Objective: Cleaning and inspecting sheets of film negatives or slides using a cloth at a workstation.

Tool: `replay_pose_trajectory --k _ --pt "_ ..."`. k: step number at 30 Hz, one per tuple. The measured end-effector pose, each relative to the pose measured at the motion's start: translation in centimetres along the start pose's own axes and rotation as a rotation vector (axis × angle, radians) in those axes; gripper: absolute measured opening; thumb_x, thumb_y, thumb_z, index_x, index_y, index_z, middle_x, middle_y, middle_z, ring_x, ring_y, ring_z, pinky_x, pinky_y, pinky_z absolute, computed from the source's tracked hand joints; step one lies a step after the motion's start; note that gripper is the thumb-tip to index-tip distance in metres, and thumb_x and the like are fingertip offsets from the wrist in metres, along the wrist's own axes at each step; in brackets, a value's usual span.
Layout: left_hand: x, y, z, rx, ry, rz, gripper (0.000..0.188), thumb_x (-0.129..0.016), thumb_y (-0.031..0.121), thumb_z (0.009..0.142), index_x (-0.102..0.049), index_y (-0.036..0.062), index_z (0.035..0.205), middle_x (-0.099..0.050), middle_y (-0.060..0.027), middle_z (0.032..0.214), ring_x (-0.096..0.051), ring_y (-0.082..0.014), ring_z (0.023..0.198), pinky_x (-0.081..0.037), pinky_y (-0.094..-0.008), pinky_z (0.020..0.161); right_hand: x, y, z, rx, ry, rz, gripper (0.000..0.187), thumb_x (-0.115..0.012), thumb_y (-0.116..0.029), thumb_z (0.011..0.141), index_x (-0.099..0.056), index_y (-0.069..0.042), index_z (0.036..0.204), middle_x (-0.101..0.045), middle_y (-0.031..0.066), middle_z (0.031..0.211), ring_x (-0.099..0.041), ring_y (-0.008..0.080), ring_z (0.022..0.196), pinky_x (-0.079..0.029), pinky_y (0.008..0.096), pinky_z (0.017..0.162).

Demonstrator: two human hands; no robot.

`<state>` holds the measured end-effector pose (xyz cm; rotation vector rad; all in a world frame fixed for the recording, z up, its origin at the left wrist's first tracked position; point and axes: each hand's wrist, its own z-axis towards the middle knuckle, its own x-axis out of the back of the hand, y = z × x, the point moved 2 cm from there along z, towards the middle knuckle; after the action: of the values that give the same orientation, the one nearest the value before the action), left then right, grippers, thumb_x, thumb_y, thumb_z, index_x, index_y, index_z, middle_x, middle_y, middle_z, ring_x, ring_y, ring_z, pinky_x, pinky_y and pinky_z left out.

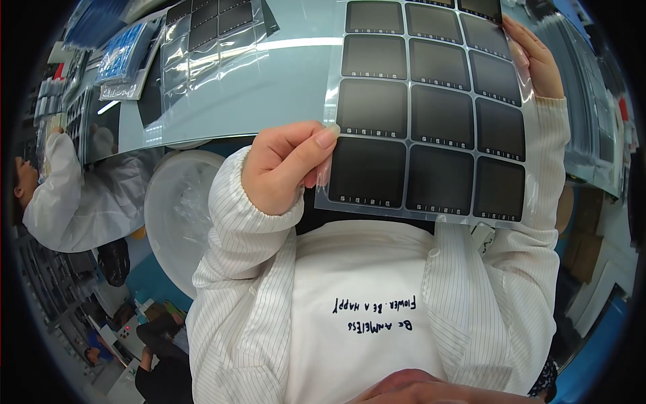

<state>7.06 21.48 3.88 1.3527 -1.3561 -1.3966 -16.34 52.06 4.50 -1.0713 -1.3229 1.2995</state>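
I hold up a large sheet of dark, rounded-square panels [441, 114], set in rows with a small printed strip along the lower edge of each and a clear margin around them. Its near end hangs tilted in front of my chest. My left hand [286, 161] pinches the left margin, thumb on top and the fingers curled beneath. At the far right edge, my right hand [535, 57] grips the sheet, its fingertips partly hidden by the film.
A pale glass-topped table [256, 87] lies beyond. Another panelled sheet in clear film [214, 30] rests there, beside blue-wrapped packs [124, 54]. A white round bin [182, 209] with clear plastic stands at left. A co-worker in white [101, 195] is further left. Stacked sheets [592, 128] sit at right.
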Motion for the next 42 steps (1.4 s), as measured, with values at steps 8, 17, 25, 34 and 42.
replay_pose_trajectory --k 8,17,25,34,42 --pt "0.4 -0.3 -0.2 0.019 0.042 -0.028 0.037 -0.045 0.021 0.098 -0.053 0.0038 0.067 -0.049 0.0002 0.056 -0.039 -0.0058 0.051 -0.033 -0.0210 0.051 1.1 -0.5 0.8 -0.173 -1.028 0.549 0.037 -0.052 -0.021 0.096 -0.055 0.002 0.125 -0.067 0.0067 0.106 -0.062 0.0053 0.095 -0.042 0.0100 0.088" --pt "0.7 -0.2 -0.5 0.037 0.062 -0.053 0.036 -0.044 0.019 0.099 -0.051 0.0041 0.066 -0.047 0.0011 0.056 -0.038 -0.0055 0.051 -0.031 -0.0203 0.050 -3.9 0.8 0.8 -0.093 -1.253 1.293 0.016 -0.054 -0.014 0.094 -0.061 0.000 0.090 -0.050 -0.0026 0.051 -0.042 0.0047 0.036 -0.031 0.0179 0.033" --pt "0.7 -0.3 -0.2 0.024 0.066 -0.019 0.036 -0.044 0.020 0.098 -0.051 0.0040 0.067 -0.047 0.0012 0.055 -0.038 -0.0054 0.051 -0.031 -0.0200 0.050 -2.2 -1.5 -1.3 -0.185 -0.238 0.340 0.017 -0.053 -0.015 0.095 -0.061 -0.002 0.088 -0.049 -0.0022 0.048 -0.043 0.0058 0.035 -0.032 0.0186 0.033" --pt "0.4 -0.1 -0.1 0.032 0.062 -0.019 0.036 -0.045 0.021 0.098 -0.052 0.0039 0.067 -0.047 0.0007 0.055 -0.038 -0.0059 0.050 -0.032 -0.0205 0.050 -2.0 -1.3 -1.3 -0.215 -0.168 0.367 0.016 -0.053 -0.014 0.095 -0.061 -0.002 0.088 -0.050 -0.0027 0.049 -0.043 0.0053 0.035 -0.032 0.0183 0.033" --pt "0.5 -0.3 -0.1 0.036 0.067 -0.030 0.037 -0.047 0.022 0.098 -0.051 0.0042 0.066 -0.048 0.0001 0.055 -0.040 -0.0062 0.050 -0.033 -0.0210 0.050 -1.6 -0.8 -0.9 -0.191 -0.159 0.310 0.017 -0.052 -0.014 0.095 -0.061 -0.002 0.088 -0.049 -0.0028 0.049 -0.043 0.0052 0.036 -0.030 0.0181 0.033"
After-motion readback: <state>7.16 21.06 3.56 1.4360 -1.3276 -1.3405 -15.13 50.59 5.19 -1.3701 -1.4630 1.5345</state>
